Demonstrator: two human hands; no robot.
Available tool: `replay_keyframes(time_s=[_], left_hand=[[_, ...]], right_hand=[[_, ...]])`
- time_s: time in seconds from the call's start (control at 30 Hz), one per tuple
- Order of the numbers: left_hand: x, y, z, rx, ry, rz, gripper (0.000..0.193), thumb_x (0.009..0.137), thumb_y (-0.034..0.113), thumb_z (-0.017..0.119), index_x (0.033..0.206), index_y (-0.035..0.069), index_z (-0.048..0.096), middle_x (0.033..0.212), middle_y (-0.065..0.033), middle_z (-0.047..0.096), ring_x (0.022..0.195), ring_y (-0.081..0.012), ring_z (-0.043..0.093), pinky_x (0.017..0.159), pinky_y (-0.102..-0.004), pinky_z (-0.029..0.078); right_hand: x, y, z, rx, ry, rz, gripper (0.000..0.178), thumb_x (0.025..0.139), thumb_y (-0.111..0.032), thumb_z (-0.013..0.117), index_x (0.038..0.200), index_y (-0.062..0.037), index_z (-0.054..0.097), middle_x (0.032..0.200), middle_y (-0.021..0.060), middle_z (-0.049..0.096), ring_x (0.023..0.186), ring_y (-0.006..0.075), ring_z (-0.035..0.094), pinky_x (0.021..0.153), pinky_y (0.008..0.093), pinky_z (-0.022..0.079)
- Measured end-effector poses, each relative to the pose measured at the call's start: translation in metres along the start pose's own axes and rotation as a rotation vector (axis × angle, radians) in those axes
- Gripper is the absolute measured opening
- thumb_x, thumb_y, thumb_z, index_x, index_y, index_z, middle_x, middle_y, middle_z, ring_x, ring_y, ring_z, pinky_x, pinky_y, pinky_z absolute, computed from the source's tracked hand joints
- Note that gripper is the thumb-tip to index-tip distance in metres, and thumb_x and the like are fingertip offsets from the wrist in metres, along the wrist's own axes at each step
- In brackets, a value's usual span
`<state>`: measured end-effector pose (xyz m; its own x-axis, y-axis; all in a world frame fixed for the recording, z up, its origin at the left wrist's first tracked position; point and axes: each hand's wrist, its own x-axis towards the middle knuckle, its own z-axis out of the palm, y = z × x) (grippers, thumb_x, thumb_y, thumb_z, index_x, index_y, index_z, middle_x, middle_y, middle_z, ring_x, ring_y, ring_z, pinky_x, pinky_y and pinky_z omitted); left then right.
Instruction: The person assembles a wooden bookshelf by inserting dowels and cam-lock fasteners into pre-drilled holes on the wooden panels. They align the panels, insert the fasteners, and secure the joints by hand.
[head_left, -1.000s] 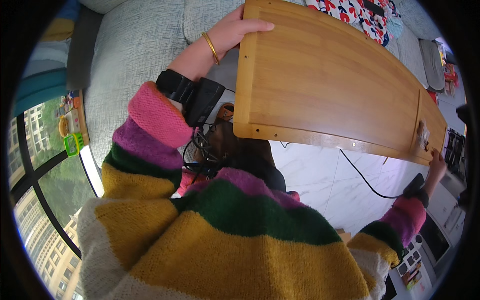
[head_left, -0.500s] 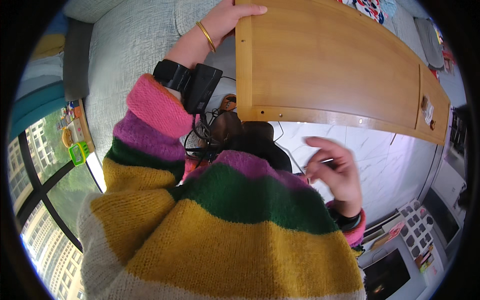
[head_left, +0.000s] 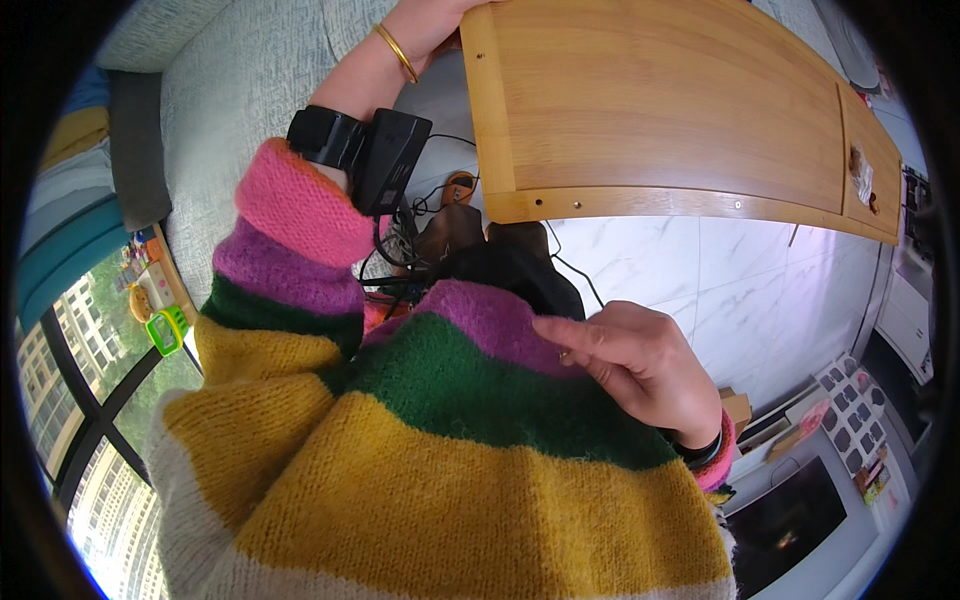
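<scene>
A light-brown wooden panel [head_left: 660, 100] with small holes along its edge strip fills the upper right. My left hand [head_left: 435, 25] grips its upper left corner, some fingers curled under the edge; the upper frame edge cuts off the fingertips. In front of my sweater [head_left: 480, 420], below the panel, my right hand [head_left: 640, 365] is closed in a pinch with the index finger pointing left. Something tiny shows at its fingertips, too small to name. A black box-shaped device [head_left: 392, 160] with a cable is strapped to my left wrist.
Black cables [head_left: 400, 235] hang below my left wrist near an orange-and-black slipper [head_left: 459, 187]. A grey sofa [head_left: 235, 120] stands at left, beside a window [head_left: 110, 400] and a green-framed toy [head_left: 167, 331]. White marble-look floor [head_left: 660, 265] lies beneath the panel; a dark screen [head_left: 790, 530] is at lower right.
My right hand has moved down and left, close against my sweater, its fingers now pinched. The panel and my left hand sit slightly higher in view.
</scene>
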<state>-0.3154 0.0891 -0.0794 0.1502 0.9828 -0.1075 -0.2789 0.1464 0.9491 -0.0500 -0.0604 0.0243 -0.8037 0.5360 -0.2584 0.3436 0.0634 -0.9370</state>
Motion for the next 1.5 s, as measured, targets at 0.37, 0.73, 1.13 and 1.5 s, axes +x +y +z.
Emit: replay_keyframes(time_s=[0.37,0.73,1.13,1.5], left_hand=[[0.006,0.0,0.003,0.02,-0.043,0.029,0.048,0.081,0.015,0.062,0.124,0.0,0.044,0.116,-0.0089,0.056,0.105,-0.0174,0.053,0.091,-0.0304,0.042],[0.006,-0.001,0.005,0.041,-0.04,0.011,0.047,0.081,0.017,0.061,0.123,0.001,0.045,0.115,-0.0083,0.056,0.104,-0.0164,0.053,0.09,-0.0298,0.043],[0.008,0.0,0.006,0.021,-0.07,0.005,0.048,0.081,0.017,0.062,0.123,0.0,0.046,0.113,-0.0085,0.057,0.103,-0.0165,0.054,0.089,-0.0296,0.044],[0.007,-0.001,0.009,-0.009,-0.062,-0.006,0.046,0.082,0.015,0.061,0.122,0.0,0.046,0.113,-0.0092,0.057,0.102,-0.0167,0.054,0.088,-0.0296,0.044]], right_hand=[[0.003,0.014,0.008,0.34,0.233,0.346,0.023,0.085,0.003,0.053,0.108,0.0002,0.051,0.078,0.0066,0.063,0.067,0.0116,0.058,0.06,0.0226,0.046],[0.019,0.054,0.044,0.19,0.333,0.258,0.069,0.085,0.003,0.054,0.144,-0.0081,0.017,0.076,0.0064,0.064,0.071,0.0122,0.06,0.07,0.0241,0.047],[0.023,0.059,0.049,0.267,0.42,0.189,0.059,0.082,0.0,0.055,0.136,-0.0009,0.032,0.074,0.0087,0.064,0.068,0.0147,0.063,0.06,0.0236,0.048],[0.02,0.056,0.046,0.301,0.436,0.215,0.055,0.083,-0.001,0.056,0.133,0.0014,0.035,0.073,0.0085,0.063,0.066,0.014,0.062,0.059,0.0233,0.047]])
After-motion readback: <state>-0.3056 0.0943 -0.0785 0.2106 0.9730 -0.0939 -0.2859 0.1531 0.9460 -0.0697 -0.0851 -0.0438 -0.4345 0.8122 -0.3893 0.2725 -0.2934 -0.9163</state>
